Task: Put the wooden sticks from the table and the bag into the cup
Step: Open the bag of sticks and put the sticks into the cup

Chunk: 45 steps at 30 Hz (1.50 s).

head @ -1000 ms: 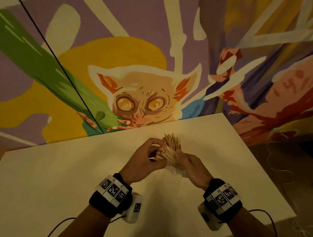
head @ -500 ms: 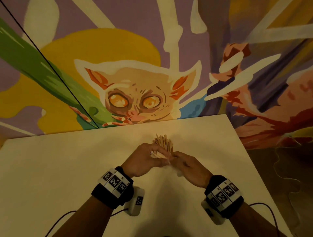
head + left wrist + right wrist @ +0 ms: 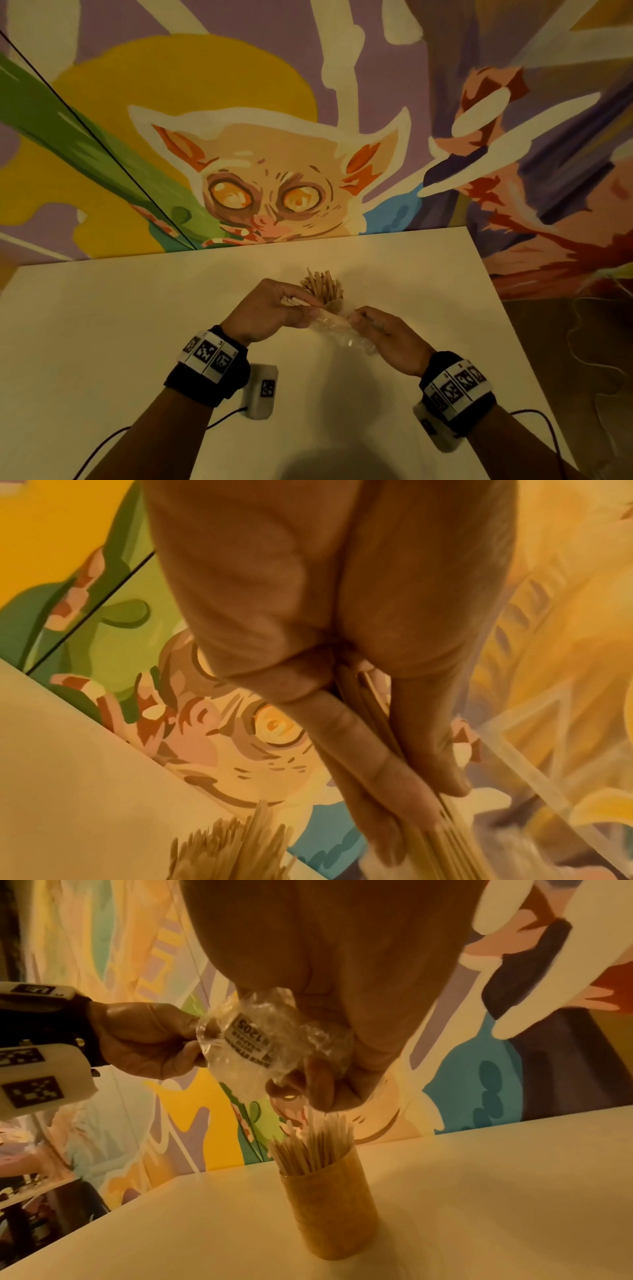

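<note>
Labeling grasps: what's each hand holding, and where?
Left hand pinches a bundle of sticks partway along, between thumb and fingers. Right hand grips the clear plastic bag, bunched at one end.

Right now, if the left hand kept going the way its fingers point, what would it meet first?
Probably the right hand holding the plastic bag; the left hand grips a bundle of sticks aimed that way. Depth is unclear.

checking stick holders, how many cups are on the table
1. The cup stands upright on the table just beyond both hands, already full of wooden sticks. No other shows.
</note>
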Available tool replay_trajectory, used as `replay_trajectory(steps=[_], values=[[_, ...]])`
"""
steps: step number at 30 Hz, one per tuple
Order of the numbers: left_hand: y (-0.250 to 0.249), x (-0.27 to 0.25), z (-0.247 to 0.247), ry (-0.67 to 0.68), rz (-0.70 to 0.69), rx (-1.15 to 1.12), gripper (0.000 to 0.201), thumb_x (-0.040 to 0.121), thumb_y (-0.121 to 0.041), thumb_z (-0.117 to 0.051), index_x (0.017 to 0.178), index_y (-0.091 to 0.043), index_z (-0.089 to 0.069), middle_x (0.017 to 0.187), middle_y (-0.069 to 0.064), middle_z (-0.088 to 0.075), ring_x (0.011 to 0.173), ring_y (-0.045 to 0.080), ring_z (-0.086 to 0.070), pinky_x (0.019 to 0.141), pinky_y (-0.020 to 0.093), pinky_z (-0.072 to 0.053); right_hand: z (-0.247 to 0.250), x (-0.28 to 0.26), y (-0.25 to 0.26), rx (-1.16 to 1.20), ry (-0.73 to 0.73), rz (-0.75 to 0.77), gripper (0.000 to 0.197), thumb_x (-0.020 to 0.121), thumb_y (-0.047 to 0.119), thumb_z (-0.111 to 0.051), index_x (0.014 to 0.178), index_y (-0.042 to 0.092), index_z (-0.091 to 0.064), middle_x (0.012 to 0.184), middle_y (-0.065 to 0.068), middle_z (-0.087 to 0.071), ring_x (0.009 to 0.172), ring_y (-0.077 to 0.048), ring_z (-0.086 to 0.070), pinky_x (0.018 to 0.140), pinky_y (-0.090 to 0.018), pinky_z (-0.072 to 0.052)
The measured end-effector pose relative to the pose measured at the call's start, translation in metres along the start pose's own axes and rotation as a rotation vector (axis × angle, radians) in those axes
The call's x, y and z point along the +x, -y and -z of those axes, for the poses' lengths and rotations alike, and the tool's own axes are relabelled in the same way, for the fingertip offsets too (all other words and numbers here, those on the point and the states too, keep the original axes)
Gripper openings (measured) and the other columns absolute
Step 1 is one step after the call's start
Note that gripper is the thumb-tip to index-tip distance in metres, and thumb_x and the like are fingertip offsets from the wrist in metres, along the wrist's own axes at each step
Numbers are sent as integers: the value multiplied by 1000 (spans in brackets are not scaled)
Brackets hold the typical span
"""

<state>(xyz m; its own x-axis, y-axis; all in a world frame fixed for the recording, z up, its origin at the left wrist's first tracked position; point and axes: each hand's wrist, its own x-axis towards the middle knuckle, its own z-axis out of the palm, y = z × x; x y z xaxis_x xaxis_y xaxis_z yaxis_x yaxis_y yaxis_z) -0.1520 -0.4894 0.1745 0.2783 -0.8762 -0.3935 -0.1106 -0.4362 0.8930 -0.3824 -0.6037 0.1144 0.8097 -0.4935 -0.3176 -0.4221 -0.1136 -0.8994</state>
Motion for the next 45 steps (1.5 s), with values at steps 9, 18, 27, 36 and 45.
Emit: replay_trajectory(steps=[9, 18, 27, 36, 45], values=[[-9, 34, 47, -161, -29, 206, 10, 82, -8, -82, 92, -8, -82, 81, 10, -79, 74, 21, -75, 71, 25, -61, 39, -4, -49, 248, -231, -166, 49, 92, 67, -44, 103, 27, -71, 78, 7, -65, 62, -9, -57, 60, -26, -43], [3, 91, -7, 62, -37, 909, 10, 85, -22, -77, 93, -18, -82, 95, 1, -74, 86, 16, -64, 75, 27, -48, 43, -13, -46, 304, -260, -199, 43, 101, 49, -39, 110, 21, -69, 86, -15, -69, 77, -21, -60, 64, -32, -44], [47, 103, -60, 207, -185, 1326, 42, 98, -16, -37, 131, 1, -58, 135, 25, -56, 123, 45, -54, 103, 55, -44, 37, -10, -39, 555, -155, -300, 73, 74, 84, -47, 117, 28, -63, 86, -9, -71, 67, -19, -59, 62, -35, -52], [57, 84, -45, -47, -424, 1346, 41, 97, -40, -40, 131, -25, -56, 133, 7, -56, 117, 33, -53, 92, 47, -50, 41, -20, -23, 736, -57, -191, 49, 83, 29, -68, 130, 16, -61, 98, -20, -71, 81, -26, -65, 77, -39, -50], [-12, 33, -61, 78, -180, 432, 38, 102, -49, -48, 119, -23, -69, 108, -11, -71, 100, 8, -66, 90, 26, -49, 43, -31, -13, 650, -108, -89, 31, 102, 25, -53, 127, 18, -68, 109, 3, -77, 105, -17, -70, 94, -27, -51]])
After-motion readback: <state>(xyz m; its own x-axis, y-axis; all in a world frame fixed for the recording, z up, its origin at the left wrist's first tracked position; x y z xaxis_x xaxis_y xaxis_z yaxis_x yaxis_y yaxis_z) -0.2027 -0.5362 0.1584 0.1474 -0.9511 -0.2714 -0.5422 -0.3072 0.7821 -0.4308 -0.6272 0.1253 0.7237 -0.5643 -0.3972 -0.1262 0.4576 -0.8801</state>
